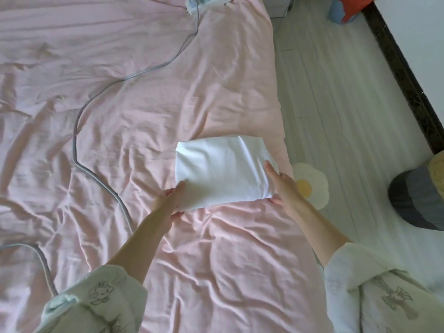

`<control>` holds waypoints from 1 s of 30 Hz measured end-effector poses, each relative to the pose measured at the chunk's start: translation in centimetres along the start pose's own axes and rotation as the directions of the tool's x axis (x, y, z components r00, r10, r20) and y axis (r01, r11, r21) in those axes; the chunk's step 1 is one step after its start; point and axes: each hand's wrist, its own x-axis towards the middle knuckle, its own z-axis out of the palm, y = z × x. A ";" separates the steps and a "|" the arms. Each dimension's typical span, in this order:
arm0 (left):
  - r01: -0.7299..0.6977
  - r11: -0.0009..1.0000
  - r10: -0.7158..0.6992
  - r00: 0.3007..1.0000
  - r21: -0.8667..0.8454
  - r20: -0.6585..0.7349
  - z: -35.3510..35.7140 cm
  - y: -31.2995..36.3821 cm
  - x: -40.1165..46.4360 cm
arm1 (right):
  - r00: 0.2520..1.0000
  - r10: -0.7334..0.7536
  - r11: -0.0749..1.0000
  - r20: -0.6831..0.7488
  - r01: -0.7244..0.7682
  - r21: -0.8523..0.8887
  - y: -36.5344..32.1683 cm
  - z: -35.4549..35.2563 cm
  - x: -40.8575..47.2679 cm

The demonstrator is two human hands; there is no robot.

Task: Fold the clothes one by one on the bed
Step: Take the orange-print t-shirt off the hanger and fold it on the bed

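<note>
Pink sheet, creased all over, covers the bed (96, 116), and a grey cable (79, 121) snakes across its left side from a white power strip (206, 2) at the far edge. Toward the right edge of the bed lies the white garment (221, 169), already folded into a compact rectangle whose long axis runs left to right, slightly tilted. It sits just beyond both hands, between them. The left hand (171, 200) grasps the near left corner, fingers over the top layer and thumb seemingly tucked beneath. The right hand (280, 186) holds the near right end, fingers laid along the side edge with the thumb under it. Both hands look equally close to the piece, so either could carry it; judging from the tidy shape, this fold seems finished, and the likely next move is lifting or sliding the bundle aside. Right of the bed on the pale floor are a flower-shaped mat (312, 183) and, further right, a grey cushion (415, 200); no container is clearly visible
</note>
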 end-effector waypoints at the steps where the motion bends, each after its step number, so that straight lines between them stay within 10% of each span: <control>1: 0.022 0.999 -0.019 0.997 -0.040 0.075 0.2 0.0 -0.2 | 0.999 0.039 0.997 0.018 -0.040 0.066 -0.3 0.2 0.0; 12: 0.123 0.992 -0.113 0.914 0.001 0.390 -2.3 0.1 -7.3 | 0.940 0.246 0.943 0.235 -0.288 0.165 1.0 -2.8 -7.7; 22: -0.131 0.988 0.061 0.808 0.078 0.586 0.0 0.1 -17.7 | 0.991 0.033 0.990 0.128 -0.050 0.133 2.7 -9.4 -24.1; 30: -0.419 0.871 0.121 0.689 0.256 0.715 10.2 1.2 -28.3 | 0.995 -0.098 0.900 -0.018 0.096 0.426 4.1 -20.6 -34.5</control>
